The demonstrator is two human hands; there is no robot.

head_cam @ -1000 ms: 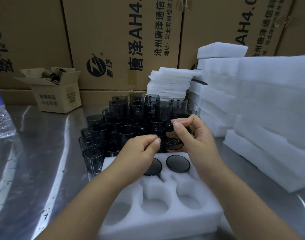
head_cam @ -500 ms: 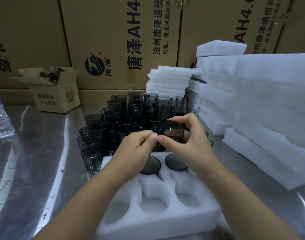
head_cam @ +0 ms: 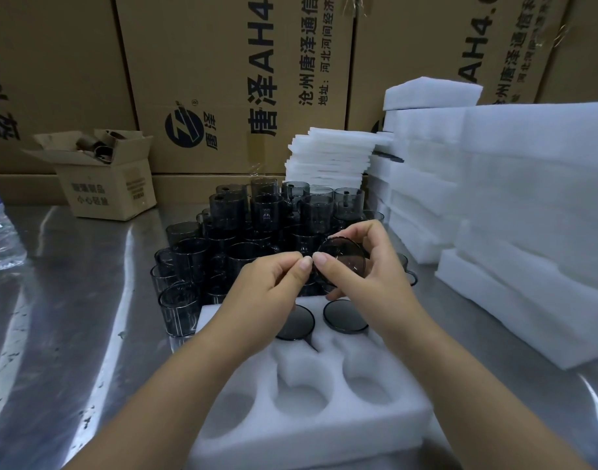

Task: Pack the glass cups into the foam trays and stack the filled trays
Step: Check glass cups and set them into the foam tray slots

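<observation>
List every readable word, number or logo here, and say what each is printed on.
"唐泽AH4.", plus a round logo with "唐泽": middle carton, top cut off.
"沧州唐泽通信", "地址:河北河间经济": same carton, cut off.
"AH4.", "唐泽通信": right carton, cut off.
Too blurred to read: upside-down print on the small open box; label on the bottle.
Only partial characters: left carton.

Middle carton (head_cam: 236,79): "唐泽AH4.", "沧州唐泽通信", "地址:河北河间经济", all cut off at the top edge; round logo with "唐泽" beside it.
Right carton (head_cam: 460,45): "AH4.0", "唐泽通信科", partly cut off.
Small open box (head_cam: 100,191): two printed lines, "小心" legible, the rest blurred.
</observation>
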